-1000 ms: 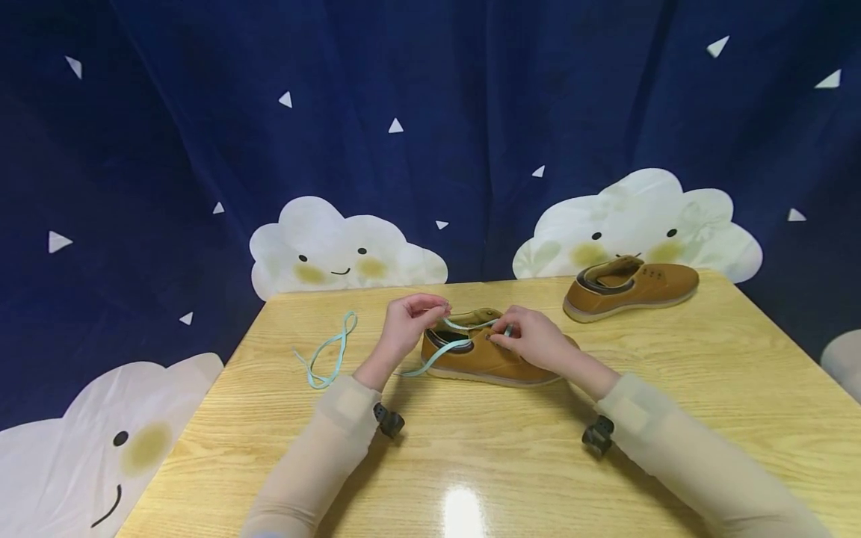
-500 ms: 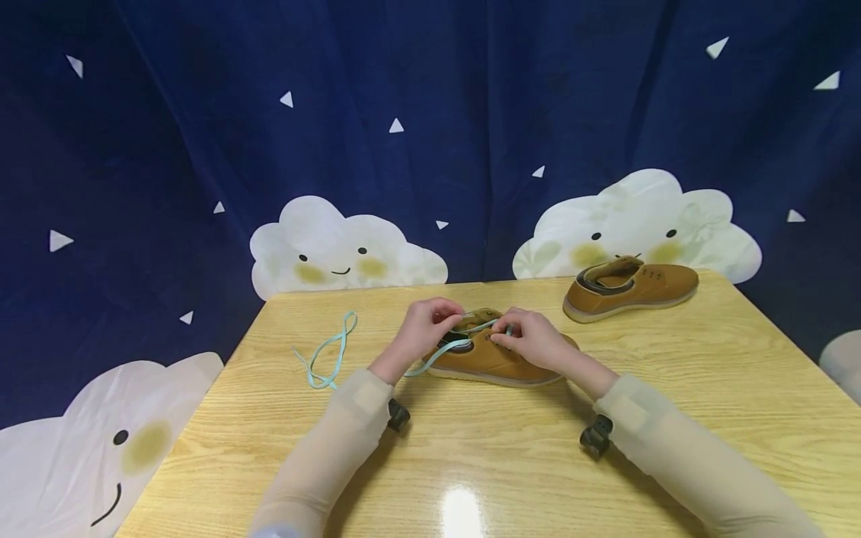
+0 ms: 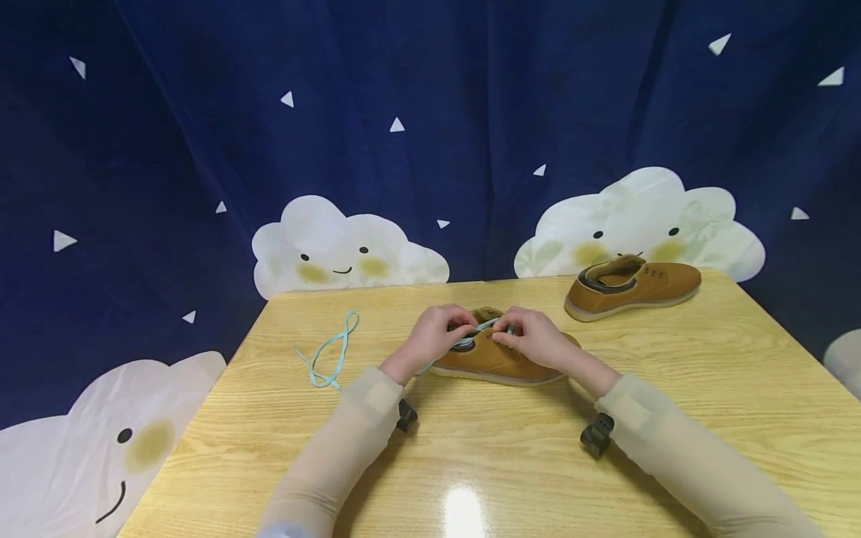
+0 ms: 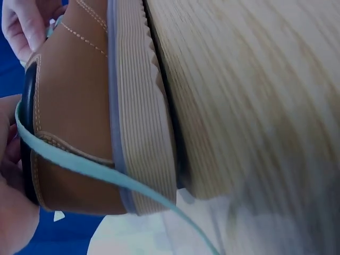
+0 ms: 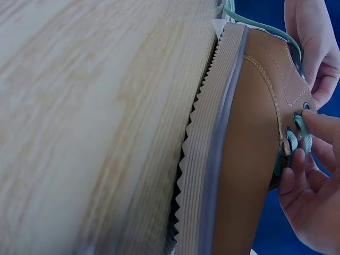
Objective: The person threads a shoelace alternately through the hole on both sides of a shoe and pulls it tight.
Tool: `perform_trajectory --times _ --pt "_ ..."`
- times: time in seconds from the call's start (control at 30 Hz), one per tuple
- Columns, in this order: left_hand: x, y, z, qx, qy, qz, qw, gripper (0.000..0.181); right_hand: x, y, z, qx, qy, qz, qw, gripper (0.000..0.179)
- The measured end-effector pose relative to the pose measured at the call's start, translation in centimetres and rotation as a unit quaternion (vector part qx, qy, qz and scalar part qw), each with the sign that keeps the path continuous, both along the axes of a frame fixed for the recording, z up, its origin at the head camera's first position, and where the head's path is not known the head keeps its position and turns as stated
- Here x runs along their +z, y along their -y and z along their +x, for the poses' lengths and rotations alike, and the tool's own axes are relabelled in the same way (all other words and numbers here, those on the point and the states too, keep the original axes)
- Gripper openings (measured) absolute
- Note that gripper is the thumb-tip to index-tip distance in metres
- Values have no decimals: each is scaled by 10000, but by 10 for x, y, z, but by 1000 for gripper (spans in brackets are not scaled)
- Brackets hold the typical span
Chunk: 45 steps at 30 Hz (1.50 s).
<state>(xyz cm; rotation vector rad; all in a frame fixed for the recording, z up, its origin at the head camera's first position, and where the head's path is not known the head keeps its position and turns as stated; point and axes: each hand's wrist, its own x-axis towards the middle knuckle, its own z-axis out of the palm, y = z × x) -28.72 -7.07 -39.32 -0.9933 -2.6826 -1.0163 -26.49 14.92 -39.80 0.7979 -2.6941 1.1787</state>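
A tan leather shoe point(image 3: 501, 368) stands on the table with its toe to the right. A mint-green shoelace point(image 3: 487, 325) runs over its opening, between the hands. My left hand point(image 3: 436, 334) is above the heel end, thumb and forefinger pinching the lace; their tips are partly hidden. At the eyelets, my right hand point(image 3: 534, 341) pinches the lace, and the right wrist view shows laced loops point(image 5: 304, 133) next to its fingers. One lace end point(image 4: 85, 163) drapes over the heel side and sole in the left wrist view.
A second tan shoe point(image 3: 632, 288), with no lace in its eyelets, stands at the back right of the wooden table point(image 3: 511, 463). Another mint-green lace point(image 3: 327, 359) lies looped on the left. A dark blue curtain point(image 3: 471, 112) hangs behind.
My left hand has moved to the right, down towards the shoe's opening and nearer my right hand. The lace between them is shorter. My right hand has hardly moved.
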Motion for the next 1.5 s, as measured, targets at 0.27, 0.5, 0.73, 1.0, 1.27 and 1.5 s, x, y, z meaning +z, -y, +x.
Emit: perform_trajectory --times 0.27,0.5,0.73,1.0,1.27,1.5 --pt "-4 -6 2 323 -235 -566 9976 8 0 0 0 71 25 -27 10000 5" --pt "-1 -7 4 296 -149 -455 9984 8 0 -1 1 25 65 -30 10000 5" --pt "0 -7 4 270 -55 -494 9984 10 0 -1 0 -25 76 -24 10000 5" --pt "-1 -6 4 282 60 -397 9988 10 -1 0 2 -136 -28 -122 9998 7" --pt "0 -6 5 338 152 -331 9988 9 4 2 11 -342 -800 37 9962 8" --pt "1 -6 5 346 309 -274 9985 9 6 7 14 -512 -807 412 9946 16"
